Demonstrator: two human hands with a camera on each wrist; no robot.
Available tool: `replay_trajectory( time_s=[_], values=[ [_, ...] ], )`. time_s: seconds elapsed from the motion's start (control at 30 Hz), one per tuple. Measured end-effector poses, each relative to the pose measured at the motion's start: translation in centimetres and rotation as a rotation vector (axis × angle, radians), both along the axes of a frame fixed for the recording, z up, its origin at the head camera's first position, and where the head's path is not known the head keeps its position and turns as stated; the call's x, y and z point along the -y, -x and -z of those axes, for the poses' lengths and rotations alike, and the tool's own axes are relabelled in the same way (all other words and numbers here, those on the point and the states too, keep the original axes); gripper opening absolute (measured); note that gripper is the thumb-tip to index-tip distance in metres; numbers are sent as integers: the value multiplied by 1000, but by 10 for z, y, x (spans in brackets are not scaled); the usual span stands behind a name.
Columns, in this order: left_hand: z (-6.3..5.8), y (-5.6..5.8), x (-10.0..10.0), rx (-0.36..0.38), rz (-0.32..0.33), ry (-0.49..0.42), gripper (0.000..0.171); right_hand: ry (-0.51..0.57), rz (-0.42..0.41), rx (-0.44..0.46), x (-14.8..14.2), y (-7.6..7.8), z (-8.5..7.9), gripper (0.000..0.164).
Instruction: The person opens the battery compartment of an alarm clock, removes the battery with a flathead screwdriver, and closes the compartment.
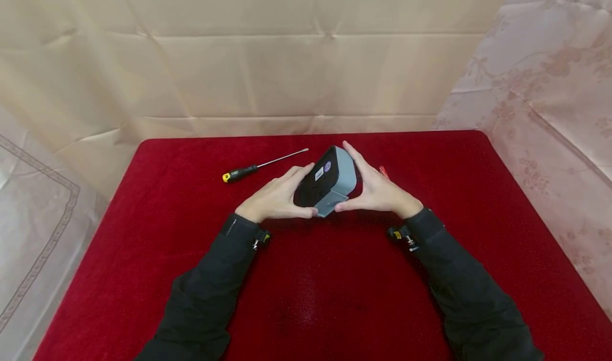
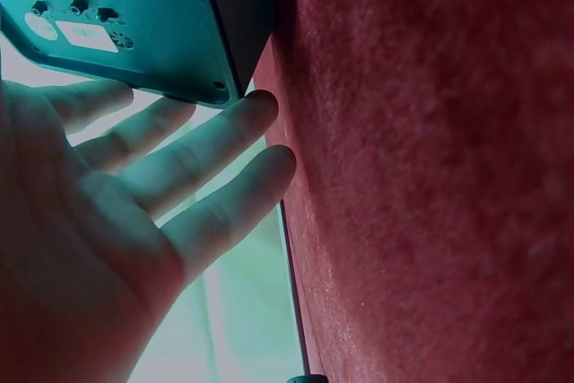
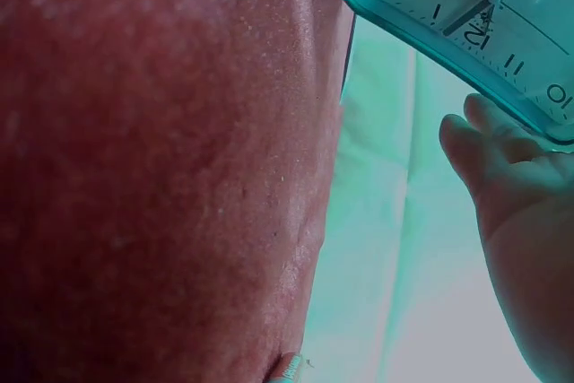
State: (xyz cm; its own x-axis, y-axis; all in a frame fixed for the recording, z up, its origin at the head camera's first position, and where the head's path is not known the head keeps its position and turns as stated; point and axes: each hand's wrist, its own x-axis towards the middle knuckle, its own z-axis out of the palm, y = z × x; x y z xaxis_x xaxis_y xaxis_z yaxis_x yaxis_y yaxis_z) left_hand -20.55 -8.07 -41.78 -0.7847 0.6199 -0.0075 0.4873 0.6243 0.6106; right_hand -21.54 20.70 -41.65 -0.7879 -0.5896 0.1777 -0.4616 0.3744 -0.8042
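Observation:
Both hands hold an alarm clock (image 1: 345, 174) between them over the red cloth, its dark back tilted toward the head camera. My left hand (image 1: 279, 195) has its thumb at the near edge and its fingers along the far-left side. The left wrist view shows the clock's back (image 2: 148, 20), with knobs, a white label and a rectangular panel. My right hand (image 1: 375, 190) spans the grey casing, thumb near and index finger at the far end. In the right wrist view the numbered dial (image 3: 529, 29) shows, with fingertips right at its rim.
A flat-tip screwdriver (image 1: 240, 173) with a black and yellow handle lies left of the clock. Partly hidden behind the right hand is a small red object (image 1: 384, 172). The red-covered table (image 1: 306, 297) ends at a beige curtain (image 1: 287, 74) behind.

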Motion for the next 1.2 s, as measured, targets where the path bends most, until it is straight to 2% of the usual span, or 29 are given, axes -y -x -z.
replay_trajectory(
  time_s=[0.4, 0.83, 1.2],
  values=[
    [-1, 1, 0, 8, 10, -38, 102, 42, -14, -41, 1, -1, 0, 127],
    [-1, 3, 0, 11, 41, -93, 100, 50, -1, 33, 1, -3, -8, 129],
    [-3, 2, -1, -2, 35, -171, 107, 53, 0, -82, -3, -2, -9, 119]
  ],
)
